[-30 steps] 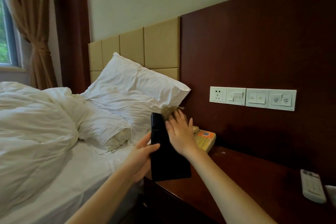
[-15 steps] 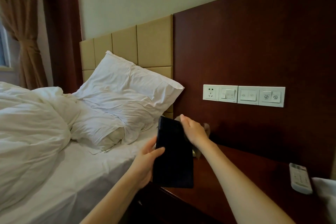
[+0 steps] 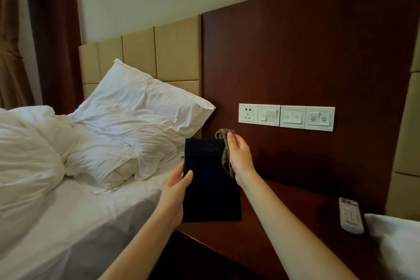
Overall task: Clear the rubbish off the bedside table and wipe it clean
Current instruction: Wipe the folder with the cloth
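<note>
My left hand (image 3: 176, 191) grips the left edge of a flat black folder (image 3: 210, 182) and holds it upright above the left end of the dark wooden bedside table (image 3: 295, 218). My right hand (image 3: 239, 159) holds a brown cloth (image 3: 225, 150) against the folder's upper right edge. The cloth hangs folded between my palm and the folder. The table surface behind the folder is hidden.
A white remote control (image 3: 351, 215) lies at the table's right side, next to white bedding (image 3: 395, 241). A white switch and socket panel (image 3: 286, 117) sits on the wooden wall panel. To the left are a bed (image 3: 75, 216) and a crumpled white pillow (image 3: 141, 111).
The folder has turned to face me flat. My right hand with the cloth has moved from its back edge to its upper right edge. The telephone seen earlier is out of sight now.
</note>
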